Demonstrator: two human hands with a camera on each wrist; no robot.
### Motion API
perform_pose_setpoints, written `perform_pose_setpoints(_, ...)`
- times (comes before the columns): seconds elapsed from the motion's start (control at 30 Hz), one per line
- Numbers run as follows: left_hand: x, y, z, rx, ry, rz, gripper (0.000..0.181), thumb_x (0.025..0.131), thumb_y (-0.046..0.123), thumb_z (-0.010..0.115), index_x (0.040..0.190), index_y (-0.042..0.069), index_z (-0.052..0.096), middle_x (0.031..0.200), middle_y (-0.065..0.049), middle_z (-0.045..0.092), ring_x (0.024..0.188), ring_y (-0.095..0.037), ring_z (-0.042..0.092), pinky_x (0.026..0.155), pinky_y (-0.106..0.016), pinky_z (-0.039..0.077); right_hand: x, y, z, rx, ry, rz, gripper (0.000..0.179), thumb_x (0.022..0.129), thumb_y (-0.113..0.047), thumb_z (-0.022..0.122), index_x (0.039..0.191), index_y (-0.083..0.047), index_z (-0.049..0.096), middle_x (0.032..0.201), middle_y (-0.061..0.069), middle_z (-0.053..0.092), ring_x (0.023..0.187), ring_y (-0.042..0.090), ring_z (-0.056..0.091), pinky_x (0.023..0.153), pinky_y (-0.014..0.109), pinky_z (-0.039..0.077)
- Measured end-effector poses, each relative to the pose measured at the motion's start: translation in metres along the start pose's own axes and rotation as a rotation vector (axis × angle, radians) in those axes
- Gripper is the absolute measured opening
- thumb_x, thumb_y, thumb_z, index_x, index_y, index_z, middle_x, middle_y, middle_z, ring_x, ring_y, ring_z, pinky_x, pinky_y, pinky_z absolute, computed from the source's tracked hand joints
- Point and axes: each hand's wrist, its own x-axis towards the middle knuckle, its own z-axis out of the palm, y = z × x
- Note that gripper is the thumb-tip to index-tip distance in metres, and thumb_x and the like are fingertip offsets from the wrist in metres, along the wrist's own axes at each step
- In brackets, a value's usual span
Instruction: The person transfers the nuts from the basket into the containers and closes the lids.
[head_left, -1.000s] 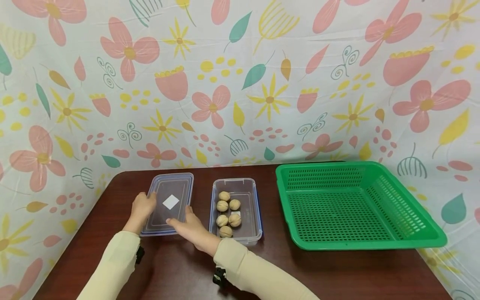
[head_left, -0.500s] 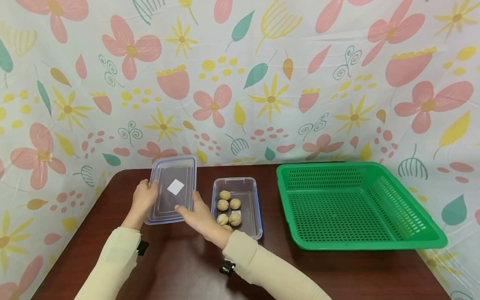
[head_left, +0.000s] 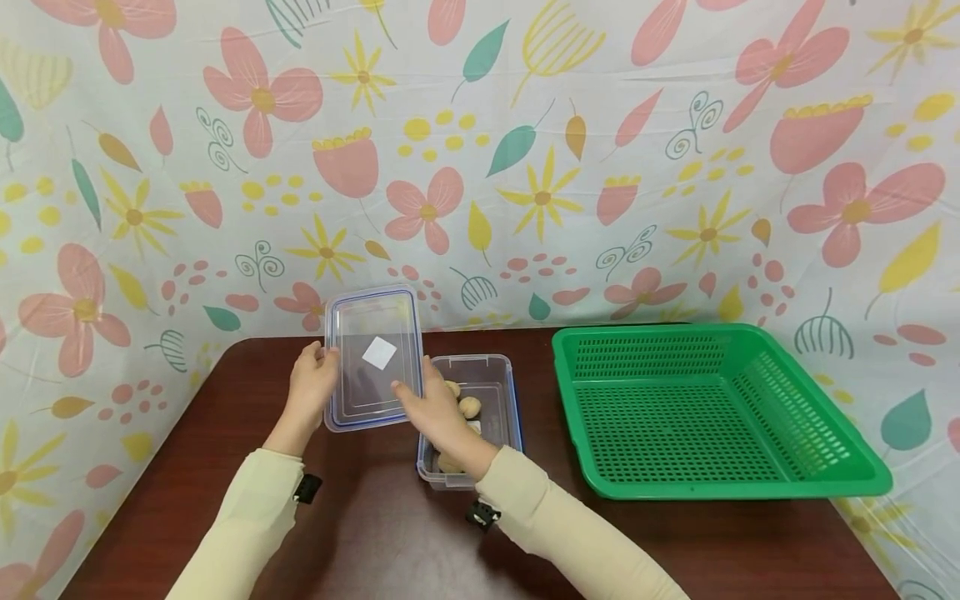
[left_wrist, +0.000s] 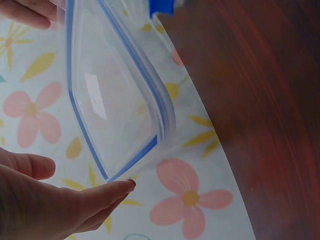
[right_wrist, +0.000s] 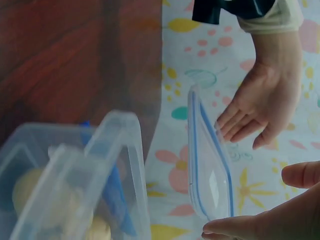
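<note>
A clear plastic lid (head_left: pixel 360 387) with a blue seal and a white square label is raised and tilted between my two hands. My left hand (head_left: pixel 310 387) has its straight fingers against the left edge; in the left wrist view its thumb (left_wrist: pixel 35 165) stands apart from the lid. My right hand (head_left: pixel 438 410) supports the opposite edge on its extended fingers, its thumb (right_wrist: pixel 297 175) away from the lid in the right wrist view. Below the right hand, a clear plastic box (head_left: pixel 513 417) holds several walnuts (head_left: pixel 470 407), partly hidden by that hand.
A large green plastic basket (head_left: pixel 750 490) with a mesh bottom stands on the right of the dark wooden table (head_left: pixel 390 533). Behind the table hangs a flower-patterned cloth (head_left: pixel 480 150). Blue side clips (right_wrist: pixel 117 195) show on the box.
Both hands have lifted the lid off the table at the left and carried it up and to the right, tilting it. The right hand now overlaps the walnut box. The basket has stayed put.
</note>
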Motion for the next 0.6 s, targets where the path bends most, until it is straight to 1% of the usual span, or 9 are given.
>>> perform_pose_setpoints(0.1,-0.004,0.003,0.006,-0.044,-0.014,0.005,0.057,0.103,0.015,0.035,0.147,-0.014,0.013,0.148,-0.033,0.026,0.137,-0.043,0.029,0.111,-0.051,0.031,0.000,0.001,-0.009,-0.018,0.042,-0.016,0.069,0.096,-0.025,0.053,0.147,0.011,0.022,0.150,0.030,0.028,0.140,0.039,0.026,0.115,0.049,0.023)
perform_pose_setpoints(0.17,-0.006,0.004,0.011,-0.075,-0.020,0.012,0.056,0.103,0.014,0.035,0.147,-0.014,0.014,0.148,-0.032,0.026,0.137,-0.043,0.029,0.111,-0.051,0.031,-0.001,0.002,-0.014,-0.037,0.071,-0.012,0.067,0.096,-0.025,0.052,0.146,0.011,0.025,0.149,0.030,0.030,0.139,0.041,0.028,0.114,0.052,0.023)
perform_pose_setpoints(0.27,-0.008,0.004,0.019,-0.105,-0.016,0.020,0.055,0.103,0.014,0.036,0.147,-0.013,0.016,0.148,-0.031,0.028,0.137,-0.041,0.031,0.111,-0.050,0.032,-0.003,0.003,-0.021,-0.028,0.101,-0.012,0.064,0.097,-0.022,0.051,0.146,0.011,0.026,0.148,0.031,0.031,0.138,0.042,0.028,0.114,0.054,0.023)
perform_pose_setpoints(0.33,-0.009,0.006,0.023,-0.127,-0.012,0.027,0.054,0.103,0.013,0.036,0.147,-0.013,0.018,0.148,-0.030,0.029,0.136,-0.040,0.032,0.110,-0.050,0.032,-0.003,0.003,-0.025,-0.012,0.119,-0.011,0.062,0.097,-0.021,0.051,0.145,0.012,0.027,0.148,0.031,0.031,0.137,0.043,0.029,0.114,0.053,0.024)
perform_pose_setpoints(0.37,-0.009,0.006,0.026,-0.136,-0.010,0.031,0.054,0.103,0.013,0.036,0.147,-0.012,0.019,0.148,-0.029,0.029,0.136,-0.039,0.032,0.110,-0.050,0.033,-0.002,0.003,-0.027,0.006,0.128,-0.013,0.061,0.098,-0.020,0.050,0.144,0.013,0.027,0.148,0.032,0.030,0.138,0.042,0.028,0.114,0.050,0.024)
perform_pose_setpoints(0.4,-0.010,0.007,0.029,-0.147,-0.005,0.035,0.053,0.103,0.013,0.037,0.147,-0.011,0.019,0.148,-0.028,0.030,0.136,-0.039,0.033,0.110,-0.050,0.034,-0.002,0.004,-0.029,0.021,0.136,-0.012,0.060,0.098,-0.019,0.049,0.144,0.013,0.027,0.148,0.032,0.031,0.138,0.042,0.028,0.114,0.050,0.024)
perform_pose_setpoints(0.47,-0.010,0.009,0.035,-0.184,0.004,0.047,0.052,0.102,0.011,0.038,0.147,-0.011,0.021,0.148,-0.028,0.032,0.135,-0.038,0.034,0.109,-0.049,0.034,0.000,0.004,-0.034,0.042,0.163,0.001,0.059,0.098,-0.018,0.049,0.144,0.013,0.028,0.148,0.031,0.031,0.138,0.041,0.027,0.115,0.050,0.023)
perform_pose_setpoints(0.53,-0.012,0.011,0.041,-0.215,0.015,0.061,0.051,0.102,0.010,0.038,0.147,-0.010,0.023,0.147,-0.027,0.033,0.134,-0.037,0.036,0.109,-0.049,0.035,0.001,0.005,-0.039,0.064,0.182,0.015,0.057,0.099,-0.017,0.047,0.144,0.013,0.028,0.147,0.030,0.032,0.138,0.040,0.028,0.114,0.049,0.026)
perform_pose_setpoints(0.6,-0.012,0.013,0.047,-0.252,0.029,0.078,0.050,0.101,0.008,0.038,0.146,-0.010,0.025,0.146,-0.027,0.035,0.133,-0.037,0.037,0.108,-0.048,0.035,0.002,0.007,-0.044,0.113,0.193,0.028,0.057,0.099,-0.015,0.046,0.145,0.012,0.026,0.148,0.030,0.030,0.138,0.040,0.029,0.113,0.048,0.029)
